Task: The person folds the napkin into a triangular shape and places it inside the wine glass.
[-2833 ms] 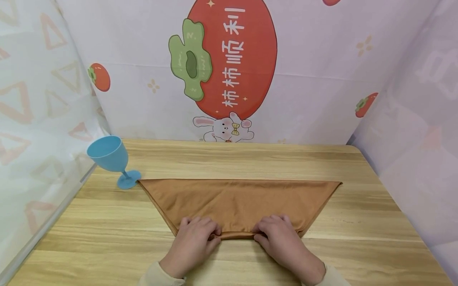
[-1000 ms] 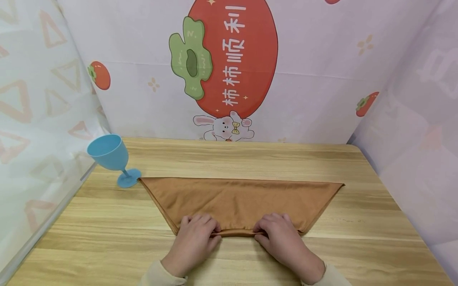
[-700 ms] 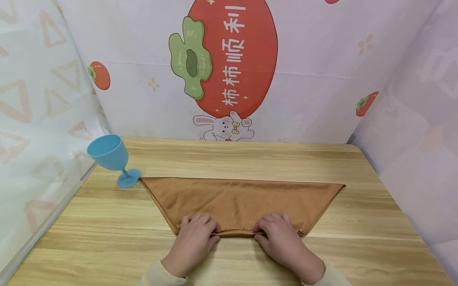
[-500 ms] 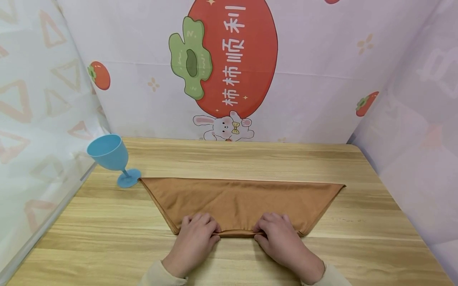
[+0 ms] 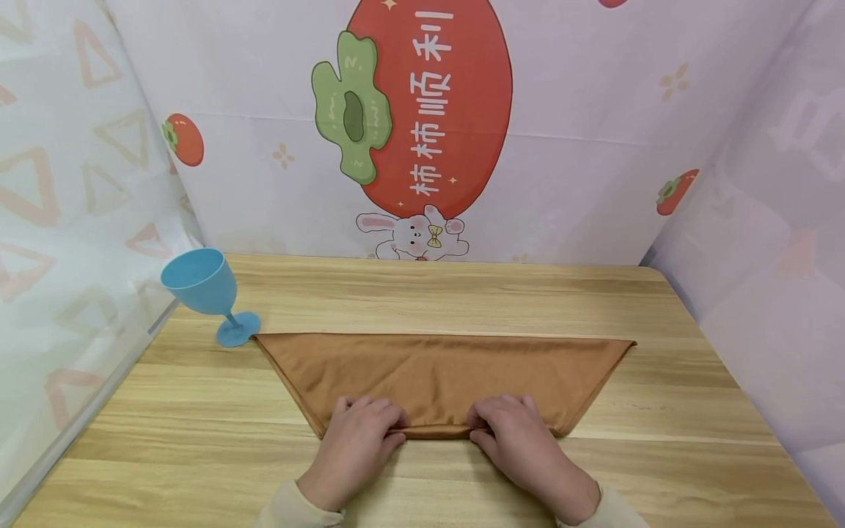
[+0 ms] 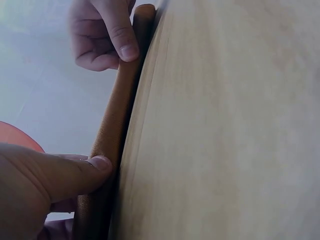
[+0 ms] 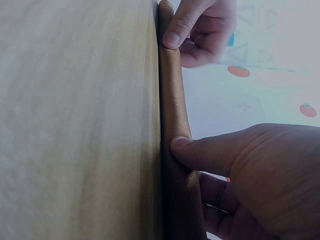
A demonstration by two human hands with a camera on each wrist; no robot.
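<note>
A brown cloth (image 5: 436, 374) lies in a folded trapezoid on the wooden table, its long side away from me. Its short near edge is turned into a narrow roll (image 6: 111, 117). My left hand (image 5: 356, 449) pinches this roll left of centre, thumb on the near side and fingers over the top. To the right, my right hand (image 5: 521, 451) holds the same roll in a like pinch. Both wrist views show a thumb pressing the roll (image 7: 175, 100), which is smooth and rounded between the hands. Parts of the fingers are hidden behind the cloth.
A blue goblet (image 5: 205, 286) stands upright at the left, its base right by the cloth's far left corner. Printed fabric walls (image 5: 574, 169) rise behind the wooden table (image 5: 462, 293) and along both sides.
The cloth's far left corner has shifted slightly toward me in the last half second. Both hands have kept their pinch on the near edge and hardly moved.
</note>
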